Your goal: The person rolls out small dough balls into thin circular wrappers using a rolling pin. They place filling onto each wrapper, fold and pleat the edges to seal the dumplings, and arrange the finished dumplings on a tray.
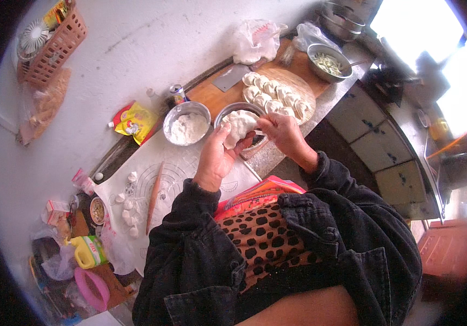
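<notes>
A filled dough dumpling (238, 127) with a folded edge rests in my left hand (216, 157), thumb on top and fingers beneath. At its right end, my right hand (285, 134) pinches the dough rim; its fingertips are partly hidden. Both hands are above a metal bowl (233, 106), whose contents are mostly covered by the dumpling and fingers. To the left stands a metal bowl of white flour (187, 124). Beyond my right hand, finished dumplings (272, 90) sit in rows on a round woven tray (303, 87).
A wooden rolling pin (154, 197) and several dough pieces (127, 210) lie on a floured mat (176, 163). A cleaver (231, 78) rests on the wooden board (207, 94). Farther right is a pan of pale strips (329, 65). A yellow jug (88, 252) stands lower left.
</notes>
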Demonstrator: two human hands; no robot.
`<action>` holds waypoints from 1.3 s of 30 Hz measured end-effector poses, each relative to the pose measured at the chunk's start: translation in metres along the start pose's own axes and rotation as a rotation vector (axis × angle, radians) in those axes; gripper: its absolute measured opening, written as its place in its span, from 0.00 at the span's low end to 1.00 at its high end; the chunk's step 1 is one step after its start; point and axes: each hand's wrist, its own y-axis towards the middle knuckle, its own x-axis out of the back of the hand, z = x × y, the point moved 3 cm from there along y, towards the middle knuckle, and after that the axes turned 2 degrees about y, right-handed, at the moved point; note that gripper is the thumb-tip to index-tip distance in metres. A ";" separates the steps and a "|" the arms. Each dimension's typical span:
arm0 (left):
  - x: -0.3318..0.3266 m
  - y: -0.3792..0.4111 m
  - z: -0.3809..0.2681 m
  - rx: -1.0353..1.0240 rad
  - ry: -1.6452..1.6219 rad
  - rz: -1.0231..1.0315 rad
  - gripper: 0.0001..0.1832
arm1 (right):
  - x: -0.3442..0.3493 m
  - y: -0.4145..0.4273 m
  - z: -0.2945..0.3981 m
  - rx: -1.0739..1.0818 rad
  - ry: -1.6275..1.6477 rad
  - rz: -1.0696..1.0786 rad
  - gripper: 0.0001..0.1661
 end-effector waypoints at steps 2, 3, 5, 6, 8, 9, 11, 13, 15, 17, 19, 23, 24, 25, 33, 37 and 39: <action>0.000 0.000 -0.001 -0.095 0.206 0.002 0.22 | -0.004 -0.001 0.020 0.419 -0.195 -0.151 0.26; 0.000 0.000 0.001 -0.141 0.306 0.004 0.22 | -0.005 -0.004 0.027 0.626 -0.296 -0.224 0.32; 0.002 0.002 0.007 -0.234 0.456 -0.004 0.22 | -0.010 0.000 0.027 0.627 -0.355 -0.037 0.45; -0.001 0.003 0.008 -0.294 0.549 0.005 0.22 | -0.012 0.002 0.027 0.611 -0.332 -0.006 0.45; -0.011 0.003 0.010 -0.390 0.628 0.036 0.21 | -0.014 0.005 0.025 0.602 -0.257 0.024 0.43; -0.013 0.005 0.011 -0.421 0.672 0.046 0.21 | -0.015 0.006 0.021 0.612 -0.254 0.018 0.41; -0.014 0.012 0.016 -0.485 0.758 0.063 0.22 | -0.014 0.008 0.013 0.633 -0.248 0.008 0.38; -0.011 0.016 0.028 -0.648 0.945 0.029 0.24 | -0.014 0.008 0.014 0.574 -0.204 -0.030 0.32; -0.010 0.024 0.036 -0.705 1.048 -0.035 0.25 | -0.016 0.013 0.001 0.513 -0.110 -0.057 0.29; -0.013 0.032 0.040 -0.721 1.108 -0.050 0.28 | -0.016 0.018 -0.007 0.504 -0.049 -0.112 0.31; -0.019 0.041 0.044 -0.730 1.125 -0.047 0.31 | -0.012 0.026 -0.016 0.520 -0.011 -0.169 0.33; -0.045 0.058 0.045 -0.689 1.109 0.023 0.42 | -0.004 0.049 -0.062 0.396 0.440 -0.109 0.37; -0.051 0.064 0.044 -0.669 1.079 0.039 0.43 | -0.001 0.057 -0.066 0.402 0.710 -0.049 0.40; -0.054 0.070 0.043 -0.650 1.048 0.053 0.45 | 0.009 0.060 -0.065 0.340 0.664 -0.048 0.41; 0.005 0.088 0.041 -0.525 0.814 -0.476 0.29 | 0.072 0.174 -0.191 0.095 1.048 0.149 0.25; 0.023 0.074 0.046 -0.473 0.742 -0.619 0.27 | 0.095 0.270 -0.281 0.043 0.616 0.132 0.28; 0.023 0.067 0.050 -0.436 0.707 -0.685 0.26 | 0.090 0.299 -0.290 0.097 0.527 0.101 0.29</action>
